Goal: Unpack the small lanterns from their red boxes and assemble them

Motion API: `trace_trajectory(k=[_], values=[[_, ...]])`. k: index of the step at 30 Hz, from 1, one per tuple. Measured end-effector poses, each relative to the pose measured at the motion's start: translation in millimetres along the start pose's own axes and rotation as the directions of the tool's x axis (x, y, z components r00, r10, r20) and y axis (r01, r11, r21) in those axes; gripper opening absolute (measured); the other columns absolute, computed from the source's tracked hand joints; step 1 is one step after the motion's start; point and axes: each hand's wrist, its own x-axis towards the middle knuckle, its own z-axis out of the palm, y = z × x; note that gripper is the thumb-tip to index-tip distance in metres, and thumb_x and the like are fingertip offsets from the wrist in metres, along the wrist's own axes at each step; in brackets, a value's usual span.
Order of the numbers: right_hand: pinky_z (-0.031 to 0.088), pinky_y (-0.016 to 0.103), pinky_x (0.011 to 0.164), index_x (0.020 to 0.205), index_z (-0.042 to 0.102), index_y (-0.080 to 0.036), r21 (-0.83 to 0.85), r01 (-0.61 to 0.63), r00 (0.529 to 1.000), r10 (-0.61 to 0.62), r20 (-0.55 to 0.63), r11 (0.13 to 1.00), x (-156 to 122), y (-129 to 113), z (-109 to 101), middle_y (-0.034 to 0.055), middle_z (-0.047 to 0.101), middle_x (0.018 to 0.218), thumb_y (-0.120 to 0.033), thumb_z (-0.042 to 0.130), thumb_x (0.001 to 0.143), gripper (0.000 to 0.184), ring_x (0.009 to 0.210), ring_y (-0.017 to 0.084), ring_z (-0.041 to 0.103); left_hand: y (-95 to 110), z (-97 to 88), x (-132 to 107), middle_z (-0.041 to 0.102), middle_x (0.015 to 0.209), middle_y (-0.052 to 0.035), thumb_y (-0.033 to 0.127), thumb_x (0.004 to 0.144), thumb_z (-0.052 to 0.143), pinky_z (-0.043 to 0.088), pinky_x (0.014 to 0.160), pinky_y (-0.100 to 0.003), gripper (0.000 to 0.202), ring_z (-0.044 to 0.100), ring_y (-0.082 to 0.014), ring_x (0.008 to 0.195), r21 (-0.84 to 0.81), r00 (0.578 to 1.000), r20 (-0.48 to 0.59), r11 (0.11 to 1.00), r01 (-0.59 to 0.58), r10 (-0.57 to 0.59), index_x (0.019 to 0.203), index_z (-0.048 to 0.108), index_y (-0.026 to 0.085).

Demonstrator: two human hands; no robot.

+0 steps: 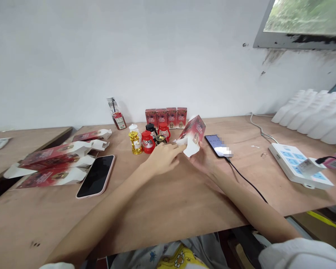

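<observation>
Fingers of the right hand (201,162) clamped on the lower end of a red-and-white carton (195,130), tilted, held over the wooden table (168,209) just right of centre. Fingers of the left hand (166,157) loosely apart, index outstretched to the carton's white end flaps (191,148); too blurred to tell whether touching or only just beside. Close beyond the left hand, a cluster of loose miniature lanterns (148,144) in gold, white, red and black. Behind these, near the wall (168,67), four upright boxes (161,118) in a row, matching in print. Off to the left, several flattened cartons (56,154), next to a pink-edged phone (96,176). Judging by the layout: four boxes made up, one carton under way with flaps not yet closed, flattened cartons and unboxed lanterns left. Right of the carton, a second phone (215,145) on a black cable (246,179).
</observation>
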Motion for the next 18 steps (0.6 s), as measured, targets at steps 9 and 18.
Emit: trace_trajectory(k=[9,18], values=[[0.055,0.022,0.074,0.091,0.060,-0.026,-0.014,0.036,0.999,-0.036,0.002,0.999,1,0,-3,-0.0044,0.069,0.096,-0.035,0.069,0.072,0.023,0.091,0.012,0.064,-2,4.7,3,0.066,0.071,-0.0053,0.022,0.083,0.042,0.038,0.058,-0.028,0.025,0.062,-0.0211,0.066,0.339,1.000,-0.011,0.941,0.003,0.001,0.102,0.057,0.018],[0.054,0.029,0.081,0.099,0.059,-0.028,-0.003,0.104,0.990,-0.104,-0.092,0.995,9,-10,-16,-0.0037,0.069,0.092,-0.035,0.069,0.073,0.028,0.094,0.014,0.064,-11,2.1,1,0.064,0.064,-0.0048,0.019,0.081,0.041,0.038,0.057,-0.027,0.040,0.060,-0.0202,0.061,0.239,0.990,0.129,0.971,0.024,-0.056,0.115,0.061,0.026]])
